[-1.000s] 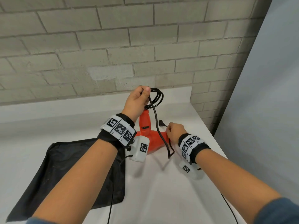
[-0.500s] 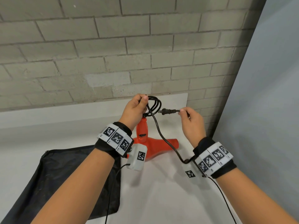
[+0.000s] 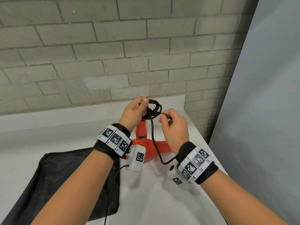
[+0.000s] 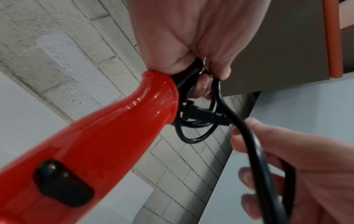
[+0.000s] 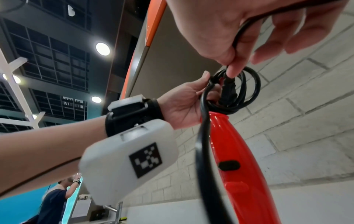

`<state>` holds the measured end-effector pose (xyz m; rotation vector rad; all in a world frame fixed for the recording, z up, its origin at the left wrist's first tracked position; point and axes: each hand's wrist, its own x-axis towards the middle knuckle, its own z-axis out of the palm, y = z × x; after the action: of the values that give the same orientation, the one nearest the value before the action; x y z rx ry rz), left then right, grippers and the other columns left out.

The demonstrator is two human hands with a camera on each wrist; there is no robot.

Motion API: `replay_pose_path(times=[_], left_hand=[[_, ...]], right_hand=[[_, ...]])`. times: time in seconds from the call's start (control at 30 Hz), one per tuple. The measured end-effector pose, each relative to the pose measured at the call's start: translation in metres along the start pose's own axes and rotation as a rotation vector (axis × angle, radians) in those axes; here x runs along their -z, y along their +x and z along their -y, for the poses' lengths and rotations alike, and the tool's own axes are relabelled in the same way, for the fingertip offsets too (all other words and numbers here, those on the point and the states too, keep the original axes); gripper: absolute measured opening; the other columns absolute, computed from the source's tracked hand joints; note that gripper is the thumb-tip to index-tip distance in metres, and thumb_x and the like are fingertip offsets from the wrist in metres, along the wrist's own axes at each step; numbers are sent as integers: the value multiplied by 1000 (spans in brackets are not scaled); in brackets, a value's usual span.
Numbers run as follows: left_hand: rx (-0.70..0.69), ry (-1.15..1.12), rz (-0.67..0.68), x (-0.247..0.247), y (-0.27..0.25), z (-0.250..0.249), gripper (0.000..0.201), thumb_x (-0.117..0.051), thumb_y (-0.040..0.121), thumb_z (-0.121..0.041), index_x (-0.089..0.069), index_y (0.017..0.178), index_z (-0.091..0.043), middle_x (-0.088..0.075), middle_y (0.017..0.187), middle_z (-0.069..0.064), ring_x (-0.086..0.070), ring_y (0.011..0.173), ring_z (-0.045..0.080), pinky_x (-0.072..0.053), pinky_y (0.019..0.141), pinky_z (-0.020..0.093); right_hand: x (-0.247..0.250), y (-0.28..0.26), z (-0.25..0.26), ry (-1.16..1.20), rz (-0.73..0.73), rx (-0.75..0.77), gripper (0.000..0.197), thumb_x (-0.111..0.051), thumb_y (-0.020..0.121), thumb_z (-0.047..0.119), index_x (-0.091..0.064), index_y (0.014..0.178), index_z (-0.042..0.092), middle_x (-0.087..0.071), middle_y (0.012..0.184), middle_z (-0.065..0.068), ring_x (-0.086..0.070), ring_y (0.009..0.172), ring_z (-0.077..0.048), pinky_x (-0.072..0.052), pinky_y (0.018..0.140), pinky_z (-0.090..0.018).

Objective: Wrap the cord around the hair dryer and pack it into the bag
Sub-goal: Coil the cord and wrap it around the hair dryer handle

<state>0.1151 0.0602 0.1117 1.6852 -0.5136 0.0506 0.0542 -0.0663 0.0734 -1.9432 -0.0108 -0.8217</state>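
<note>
The red hair dryer stands on the white table with its handle pointing up. My left hand grips a small coil of black cord at the top of the handle. My right hand pinches the cord just behind the plug, and the plug pokes into the coil. A slack length of cord hangs from the coil down to my right wrist. The black bag lies flat on the table to the left, under my left forearm.
A brick wall rises right behind the table. A grey panel closes off the right side, just past the table's right edge. A thin camera cable hangs from my left wrist over the bag.
My right hand lifted the plug off the table and carried it up and left, from beside the dryer's body into the coil that my left hand holds. The left hand stayed at the handle.
</note>
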Motion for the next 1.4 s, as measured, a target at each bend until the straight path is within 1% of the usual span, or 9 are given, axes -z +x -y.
replay_pose_path(times=[0.23,0.43,0.67,0.8,0.9,1.1,1.2,1.33,1.4], left_hand=[[-19,15,30,3,-3,1,23,-39,95,-28,-55,80,-26,-39,59,-2,-39,46,-1,-38,50,10],[-11,11,42,1,-3,0,21,-38,96,-28,-58,87,-25,-43,62,-5,-40,48,0,-36,55,16],[-6,30,62,2,-3,-2,27,-38,96,-26,-54,74,-26,-40,60,-3,-39,46,0,-35,52,12],[-6,38,68,3,-2,-1,27,-39,95,-26,-53,73,-26,-42,63,-1,-38,48,0,-33,53,15],[-10,-1,73,2,-1,-1,26,-39,96,-23,-54,75,-24,-43,66,1,-38,46,-1,-32,50,11],[13,9,59,1,0,0,25,-38,96,-22,-55,77,-24,-44,67,-2,-38,43,-2,-32,48,9],[17,36,49,3,2,-1,26,-38,96,-23,-55,76,-25,-43,66,-4,-39,43,-1,-32,50,11],[16,36,43,3,4,1,27,-38,96,-25,-54,75,-26,-41,65,-1,-38,44,-1,-32,53,15],[19,42,32,3,3,1,27,-38,96,-25,-54,74,-26,-42,66,-1,-39,43,-1,-34,50,12]], right_hand=[[-12,26,9,100,-16,-107,35,-60,86,21,-39,58,24,-38,73,6,-47,56,-19,-56,58,-43],[-18,20,9,93,-147,99,36,-59,85,8,-37,59,19,-31,72,12,-41,60,4,-35,56,-3],[-25,38,2,-58,-39,-187,23,-66,78,18,-44,79,12,-45,95,-6,-46,77,-12,-32,62,-13],[-22,45,5,34,275,3,41,-48,85,-3,-49,123,12,-59,120,-9,-55,109,-16,-45,97,-25],[-12,50,4,82,472,20,35,-45,90,1,-50,121,13,-63,98,-7,-59,82,-10,-46,76,-12],[23,45,-37,-93,582,13,33,-26,93,36,-49,84,14,-47,69,4,-44,65,-12,-36,66,-24],[40,36,-70,-400,573,-125,27,-32,96,20,-49,77,14,-54,75,-8,-51,74,-25,-37,68,-29],[54,16,-86,-803,915,-350,28,-32,94,12,-59,96,7,-60,113,-17,-55,103,-30,-42,86,-30],[52,8,-79,-880,1063,-412,27,-38,92,12,-61,104,4,-61,109,-14,-59,92,-26,-45,79,-27]])
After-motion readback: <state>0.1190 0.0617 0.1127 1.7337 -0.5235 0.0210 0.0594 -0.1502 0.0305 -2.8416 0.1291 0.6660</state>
